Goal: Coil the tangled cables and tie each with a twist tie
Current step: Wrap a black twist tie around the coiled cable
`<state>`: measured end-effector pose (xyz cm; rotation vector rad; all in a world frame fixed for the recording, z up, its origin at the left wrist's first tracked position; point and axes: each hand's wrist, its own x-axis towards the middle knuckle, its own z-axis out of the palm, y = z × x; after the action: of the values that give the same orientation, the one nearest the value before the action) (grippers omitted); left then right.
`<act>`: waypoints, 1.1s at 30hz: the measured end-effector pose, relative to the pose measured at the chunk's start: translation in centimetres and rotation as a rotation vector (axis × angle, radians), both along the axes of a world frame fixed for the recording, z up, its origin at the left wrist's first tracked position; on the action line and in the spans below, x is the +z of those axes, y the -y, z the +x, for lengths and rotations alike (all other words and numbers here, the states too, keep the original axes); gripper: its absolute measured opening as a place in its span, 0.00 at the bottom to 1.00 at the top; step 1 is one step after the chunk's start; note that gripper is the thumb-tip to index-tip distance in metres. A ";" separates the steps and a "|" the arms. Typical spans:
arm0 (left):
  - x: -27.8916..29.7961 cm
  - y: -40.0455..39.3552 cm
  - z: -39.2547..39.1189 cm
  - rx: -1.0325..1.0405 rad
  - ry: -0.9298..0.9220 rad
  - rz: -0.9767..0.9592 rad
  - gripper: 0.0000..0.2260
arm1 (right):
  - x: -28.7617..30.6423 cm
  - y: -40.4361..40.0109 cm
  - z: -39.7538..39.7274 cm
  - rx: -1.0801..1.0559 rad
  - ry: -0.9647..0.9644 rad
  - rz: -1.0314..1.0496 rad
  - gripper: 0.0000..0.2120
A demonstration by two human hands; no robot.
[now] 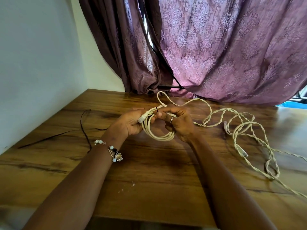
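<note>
Fingers of my left hand (pixel 131 123) curl around the near side of the coiled white cable (pixel 157 130), with its plug end lying across my fingertips. Just beside them my right hand (pixel 177 122) grips the top of the same coil, thumb and forefinger pinching where a thin black twist tie (pixel 156 110) crosses the strands. Both hands are clamped on the bundle, which hangs just above the wooden table (pixel 149 180).

Beyond my right knuckles the rest of the cable (pixel 240 128) sprawls in twisted loops, still tangled, well apart from my grip. Past my left wrist more dark ties (pixel 83 127) lie on the wood.

I judge this cable light and springy: soft enough to bend, stiff enough that the loops will fan open if I slacken my hold. Its jacket looks smooth, so strands could slide past one another. Best hold, I think, is right where the loops cross under the tie, squeezing them flat while the tie ends get twisted. That tie is thin wire and should bend easily, but it is small and easy to fumble.
</note>
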<state>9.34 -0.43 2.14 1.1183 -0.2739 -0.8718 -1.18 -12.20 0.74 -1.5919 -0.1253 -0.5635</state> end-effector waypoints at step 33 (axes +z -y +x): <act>-0.7 0.4 -0.5 0.111 0.516 -0.121 0.05 | 0.0 0.4 0.7 -0.181 -0.224 0.181 0.07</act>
<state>8.81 -0.81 1.41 1.2196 -0.6747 -0.4503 -0.51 -12.57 0.73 -1.4859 0.2342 -0.5169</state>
